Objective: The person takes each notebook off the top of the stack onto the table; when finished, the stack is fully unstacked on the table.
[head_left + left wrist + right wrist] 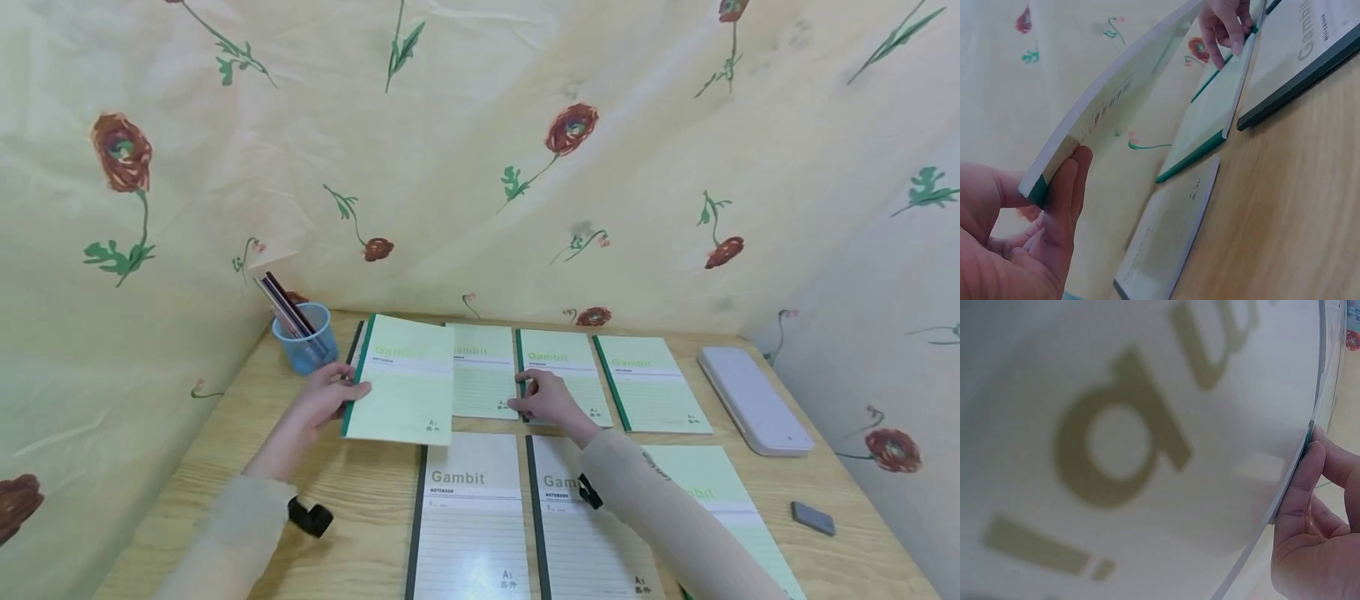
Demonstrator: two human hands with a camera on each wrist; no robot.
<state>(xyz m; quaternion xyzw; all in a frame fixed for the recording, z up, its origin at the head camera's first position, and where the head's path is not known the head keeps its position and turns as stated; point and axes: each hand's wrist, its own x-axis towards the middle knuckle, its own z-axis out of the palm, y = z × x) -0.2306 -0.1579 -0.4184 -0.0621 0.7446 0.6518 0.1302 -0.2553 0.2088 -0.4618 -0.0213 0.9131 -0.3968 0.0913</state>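
My left hand [326,396] grips a pale green notebook [405,383] by its dark green spine, thumb on the cover and fingers underneath. In the left wrist view the raised notebook [1110,103] bends away from the left hand [1035,231]. Partly under it lies a dark-spined notebook [1160,237]. My right hand [551,396] touches the green spine of another notebook [562,354] in the back row, beside a further green notebook [487,367]. In the right wrist view its fingertips [1313,456] meet a green edge; a large printed cover [1116,425] fills the foreground.
One more green notebook [648,379] ends the back row. In front lie two black-spined notebooks [472,517], [562,533] and a green one [720,483]. A blue pencil cup [307,342] stands back left; a white case [753,400] and grey eraser-like block [812,517] lie right.
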